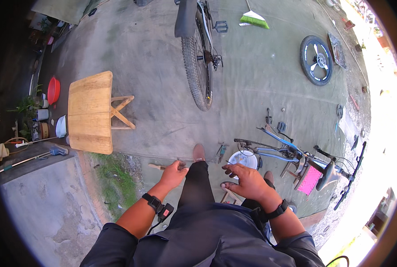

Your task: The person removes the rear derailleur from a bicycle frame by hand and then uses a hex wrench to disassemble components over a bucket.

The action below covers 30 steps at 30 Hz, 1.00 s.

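My left hand [175, 174] hangs in the air in front of my left thigh, its fingers loosely bent and apart. I see nothing held in it. Close by it, lower down, a wooden-handled brush [156, 167] lies on the ground, partly hidden. My right hand [248, 181] hovers palm down with thumb and fingers spread, nothing between them; the fingertips look dark with grime. Just beyond it stands a white basin [252, 161], its near side covered by the hand. A blue bicycle frame [276, 153] with handlebar and saddle rests to the right of the basin.
A wooden folding table [90, 113] stands at the left. A bicycle with a knobby rear wheel [195, 71] is ahead; a loose wheel [304, 60] lies at far right. Hand tools [222, 152] lie by my foot. A pink-topped stool [309, 180] stands under the frame; a green broom [254, 19] lies farther off.
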### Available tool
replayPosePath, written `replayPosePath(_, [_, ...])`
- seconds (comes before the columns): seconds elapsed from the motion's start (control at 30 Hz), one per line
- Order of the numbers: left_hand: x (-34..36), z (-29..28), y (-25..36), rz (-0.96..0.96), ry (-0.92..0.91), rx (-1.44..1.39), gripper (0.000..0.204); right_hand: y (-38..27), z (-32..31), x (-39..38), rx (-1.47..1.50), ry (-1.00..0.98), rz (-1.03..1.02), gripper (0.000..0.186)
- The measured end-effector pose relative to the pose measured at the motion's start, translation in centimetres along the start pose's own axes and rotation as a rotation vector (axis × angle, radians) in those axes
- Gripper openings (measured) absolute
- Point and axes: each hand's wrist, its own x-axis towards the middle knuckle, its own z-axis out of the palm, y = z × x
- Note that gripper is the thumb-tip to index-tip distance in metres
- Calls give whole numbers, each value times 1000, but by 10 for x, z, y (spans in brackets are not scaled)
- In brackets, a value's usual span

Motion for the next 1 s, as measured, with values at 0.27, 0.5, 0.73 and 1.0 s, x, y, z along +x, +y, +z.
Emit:
replayPosePath(0.27, [-15, -113, 18, -70, 143, 59, 36, -81, -54, 51, -89, 119, -112, 51])
replayPosePath(0.5, [14, -118, 123, 8, 7, 49, 35, -84, -127, 63, -72, 221, -71, 52])
replayPosePath(0.73, [114, -100, 254, 164, -176, 95, 38, -28, -240, 81, -27, 379, 17, 52])
replayPosePath(1.0, [248, -29, 460, 216, -372, 120, 37, 59, -406, 89, 152, 509, 344, 50])
